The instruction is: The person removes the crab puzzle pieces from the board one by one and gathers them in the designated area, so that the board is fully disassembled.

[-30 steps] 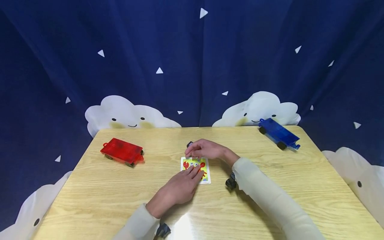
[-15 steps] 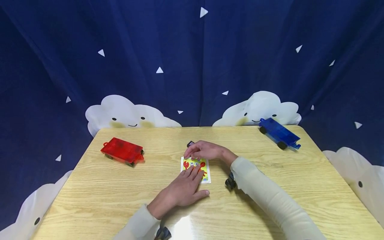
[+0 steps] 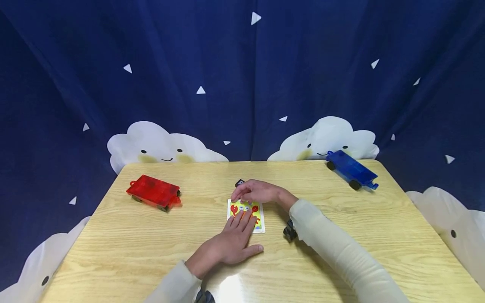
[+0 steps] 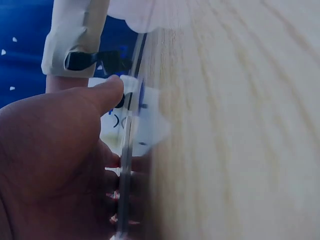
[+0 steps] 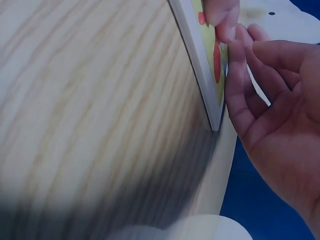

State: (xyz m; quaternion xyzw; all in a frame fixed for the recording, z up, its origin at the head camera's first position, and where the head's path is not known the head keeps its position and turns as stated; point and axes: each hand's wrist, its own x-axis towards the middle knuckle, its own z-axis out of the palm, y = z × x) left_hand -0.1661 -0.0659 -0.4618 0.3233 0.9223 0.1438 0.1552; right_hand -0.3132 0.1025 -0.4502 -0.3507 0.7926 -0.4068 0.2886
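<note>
A small square board with a red crab on a yellow ground [image 3: 259,214] lies flat on the wooden table, its white edge thick in the right wrist view. On its near half rest the spread, straight fingers of my left hand [image 3: 233,246], thumb stretched out to the right over the tabletop. My right hand [image 3: 263,192] is bent over the board's far edge, its fingers relaxed and loosely curved beside that edge. Nothing shows in its grip; whether the fingertips touch the board is hard to tell. Part of the crab is hidden under the left fingers.
A red see-through toy wagon [image 3: 153,191] stands at the left of the table. A blue one [image 3: 351,169] stands at the back right. Just behind the right hand is a small black object [image 3: 239,182], partly hidden. A navy curtain [image 3: 182,63] hangs behind the table.
The left thumb, tucked out of sight a second ago, now sticks out to the right. The right hand has barely moved. The board stays in place.
</note>
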